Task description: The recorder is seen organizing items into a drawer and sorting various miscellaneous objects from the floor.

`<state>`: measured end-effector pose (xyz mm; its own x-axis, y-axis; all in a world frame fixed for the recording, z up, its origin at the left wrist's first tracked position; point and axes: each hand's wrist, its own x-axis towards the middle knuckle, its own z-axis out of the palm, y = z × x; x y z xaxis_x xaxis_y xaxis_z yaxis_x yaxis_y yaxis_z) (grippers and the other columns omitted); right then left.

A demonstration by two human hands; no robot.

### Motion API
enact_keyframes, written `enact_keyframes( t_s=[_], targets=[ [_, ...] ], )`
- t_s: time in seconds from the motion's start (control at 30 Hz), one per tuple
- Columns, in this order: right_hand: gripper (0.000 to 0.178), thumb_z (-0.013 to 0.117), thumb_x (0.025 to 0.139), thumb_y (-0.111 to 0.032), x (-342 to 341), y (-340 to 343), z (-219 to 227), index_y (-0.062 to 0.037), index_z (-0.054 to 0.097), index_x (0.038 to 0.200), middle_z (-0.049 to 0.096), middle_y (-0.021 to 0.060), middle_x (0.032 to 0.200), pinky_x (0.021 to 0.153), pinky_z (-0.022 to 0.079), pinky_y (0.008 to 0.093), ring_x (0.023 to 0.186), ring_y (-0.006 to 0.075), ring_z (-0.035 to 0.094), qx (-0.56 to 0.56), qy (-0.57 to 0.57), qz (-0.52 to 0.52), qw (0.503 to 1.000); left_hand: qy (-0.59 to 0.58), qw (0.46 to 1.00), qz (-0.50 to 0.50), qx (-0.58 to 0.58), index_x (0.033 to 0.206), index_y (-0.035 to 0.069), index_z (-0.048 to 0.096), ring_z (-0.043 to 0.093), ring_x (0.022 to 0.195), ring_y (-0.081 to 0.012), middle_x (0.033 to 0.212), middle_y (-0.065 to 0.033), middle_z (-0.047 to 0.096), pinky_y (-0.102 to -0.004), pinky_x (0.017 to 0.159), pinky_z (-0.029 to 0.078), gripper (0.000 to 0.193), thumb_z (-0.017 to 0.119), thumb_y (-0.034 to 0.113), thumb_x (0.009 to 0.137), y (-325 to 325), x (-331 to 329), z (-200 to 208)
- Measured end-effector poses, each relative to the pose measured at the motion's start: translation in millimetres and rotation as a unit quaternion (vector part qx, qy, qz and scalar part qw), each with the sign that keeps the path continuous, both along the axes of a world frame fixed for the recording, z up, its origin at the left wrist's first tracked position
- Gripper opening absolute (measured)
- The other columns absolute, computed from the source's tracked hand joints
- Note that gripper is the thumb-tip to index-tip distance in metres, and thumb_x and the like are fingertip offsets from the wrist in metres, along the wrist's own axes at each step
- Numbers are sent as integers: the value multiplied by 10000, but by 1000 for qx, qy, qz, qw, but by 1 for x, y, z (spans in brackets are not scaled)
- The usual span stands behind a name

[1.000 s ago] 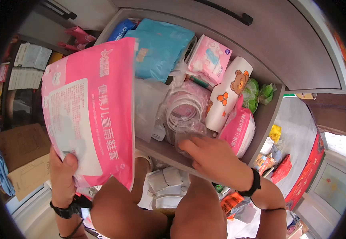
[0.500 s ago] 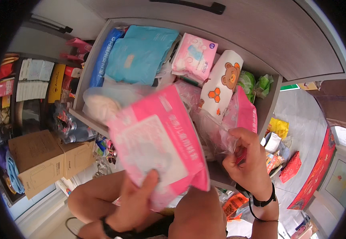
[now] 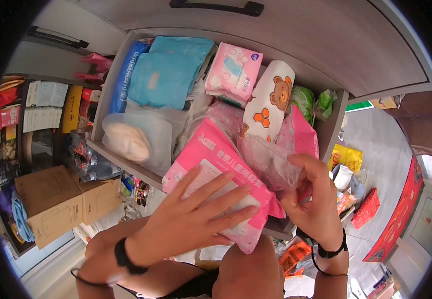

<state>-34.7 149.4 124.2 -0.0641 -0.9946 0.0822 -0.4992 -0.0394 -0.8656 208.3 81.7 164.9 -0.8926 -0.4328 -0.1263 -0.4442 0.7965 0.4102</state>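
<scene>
My left hand (image 3: 191,219) lies with its fingers spread across a pink package (image 3: 216,142) with a pale panel. The package rests tilted over the front edge of an open drawer (image 3: 137,172), its lower corner near my knee. At the drawer's right front, my right hand (image 3: 318,207) is closed on a crumpled clear plastic bag (image 3: 270,162); the fingertips are partly hidden. Just behind that bag are a white pack with a bear picture (image 3: 264,107) and another pink package (image 3: 303,132).
Also in the drawer are teal packages (image 3: 158,79), a blue package (image 3: 124,79), a pink-white tissue pack (image 3: 233,72), green packages (image 3: 303,103) and a frosted bag with something beige (image 3: 126,141). Cardboard boxes (image 3: 51,199) stand left; loose packages (image 3: 345,159) lie on the floor right.
The pink package has come down from above the drawer onto its front edge. My left hand has gone from gripping its lower edge to lying spread on it. My right hand still holds the bag.
</scene>
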Motion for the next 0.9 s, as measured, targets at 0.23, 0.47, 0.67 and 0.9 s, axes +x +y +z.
enact_keyframes(
  t_s=[0.23, 0.47, 0.67, 0.9],
  targets=[
    [629, 570, 685, 101, -3, 7, -5, -50, 472, 1287, 446, 28, 694, 534, 415, 243, 590, 115, 473, 19, -36, -46, 998, -33, 997, -32, 56, 1385, 343, 460, 178, 1408, -458, 1546, -106, 259, -745, 1015, 153, 700, 698, 545, 758, -3, 0, -43],
    [608, 618, 678, 61, 0, 12, -2, -30, 491, 1265, 486, 55, 741, 589, 432, 272, 627, 165, 499, 37, -52, -52, 997, -43, 998, 38, 2, 1360, 324, 493, 229, 1363, -429, 1484, -99, 319, -744, 998, 133, 665, 676, 561, 766, 8, -19, -54],
    [384, 769, 674, -134, 3, 7, -9, 1, 612, 998, 567, 131, 920, 717, 451, 393, 797, 318, 547, -13, 179, 20, 984, -9, 999, 53, -3, 1328, 282, 527, 284, 1338, -403, 1386, -82, 402, -706, 1022, 196, 631, 692, 505, 762, 1, -24, -64],
    [262, 756, 698, -141, 3, 5, -14, 24, 603, 833, 569, 133, 928, 700, 441, 411, 808, 332, 543, -2, 192, 22, 981, 2, 995, -45, -83, 1299, 159, 553, 453, 1251, -361, 1353, -93, 490, -554, 1067, 351, 617, 718, 379, 748, -4, -3, -71]
  ],
)
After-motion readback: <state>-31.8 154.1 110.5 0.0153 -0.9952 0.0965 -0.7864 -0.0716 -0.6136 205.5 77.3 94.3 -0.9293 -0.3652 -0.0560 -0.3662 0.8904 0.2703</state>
